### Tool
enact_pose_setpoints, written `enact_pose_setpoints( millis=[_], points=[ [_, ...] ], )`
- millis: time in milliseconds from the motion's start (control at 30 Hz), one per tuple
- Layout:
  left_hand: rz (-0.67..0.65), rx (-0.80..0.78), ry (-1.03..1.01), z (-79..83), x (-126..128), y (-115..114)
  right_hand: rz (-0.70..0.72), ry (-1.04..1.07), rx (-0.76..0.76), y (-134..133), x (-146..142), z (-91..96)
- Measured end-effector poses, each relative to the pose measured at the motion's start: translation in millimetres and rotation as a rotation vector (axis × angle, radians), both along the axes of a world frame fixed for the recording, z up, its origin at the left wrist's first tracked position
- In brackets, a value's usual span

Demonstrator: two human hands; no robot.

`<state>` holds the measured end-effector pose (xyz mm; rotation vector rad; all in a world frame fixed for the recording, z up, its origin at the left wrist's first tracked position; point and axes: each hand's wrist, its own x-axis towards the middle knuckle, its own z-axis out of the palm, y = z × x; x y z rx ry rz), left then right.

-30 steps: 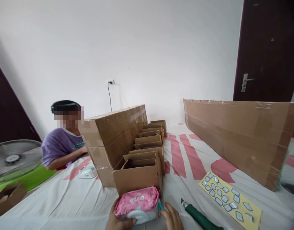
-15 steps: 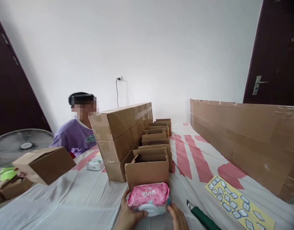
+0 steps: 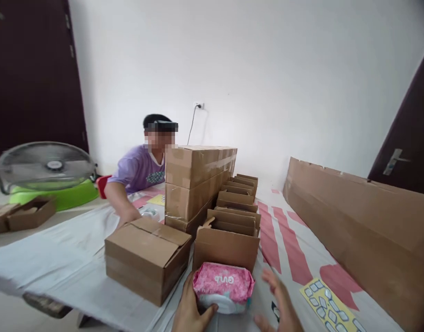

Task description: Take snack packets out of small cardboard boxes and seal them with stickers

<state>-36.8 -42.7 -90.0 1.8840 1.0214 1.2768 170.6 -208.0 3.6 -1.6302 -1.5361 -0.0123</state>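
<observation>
A pink and white pack of wet wipes (image 3: 223, 282), tilted with its white lid facing me, rests against the front of the nearest open cardboard box (image 3: 226, 246). My left hand (image 3: 191, 308) grips its left end, thumb on the lid side. Just right of the pack, my right hand (image 3: 279, 302) is raised with fingers apart, touching nothing. Beneath that hand, a utility knife (image 3: 274, 311) is mostly hidden. To the left stands a closed cardboard box (image 3: 139, 258), with a co-worker's arm (image 3: 120, 203) reaching behind it; that hand is partly hidden.
Several open boxes (image 3: 238, 198) run back in a row beside a wall of stacked, taped boxes (image 3: 198, 170). A yellow sticker sheet (image 3: 324, 302) lies at right, before a long cardboard panel (image 3: 357, 230). A fan (image 3: 53, 165) stands beyond the table's left edge.
My right hand has let go of the pack and opened to the right. The co-worker's box has moved from the far left onto the table beside my left hand. My view has shifted left.
</observation>
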Motion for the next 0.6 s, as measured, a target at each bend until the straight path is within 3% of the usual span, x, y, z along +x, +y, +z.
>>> enact_pose_setpoints(
  millis=[67,167,267,333,433,600],
  points=[
    [-0.019,-0.01,0.025,2.2,1.1,-4.0,-0.075,-0.092,0.044,21.1,13.6,54.6],
    [0.0,0.01,0.013,5.0,5.7,-10.9,-0.124,-0.302,0.078,83.0,28.9,130.2],
    [0.052,0.036,0.002,2.0,8.9,-12.6,-0.184,-0.454,-0.167,162.0,43.7,177.1],
    [0.005,0.021,0.038,-2.3,8.2,-10.2,-0.161,-0.484,-0.297,209.7,53.4,189.2],
    [-0.084,-0.047,0.099,-7.3,6.7,-6.0,-0.087,-0.557,-0.519,261.8,61.5,185.3],
    [-0.009,-0.19,0.092,-5.9,14.5,-6.2,-0.028,-0.759,-0.746,305.5,57.0,158.4]
  ],
)
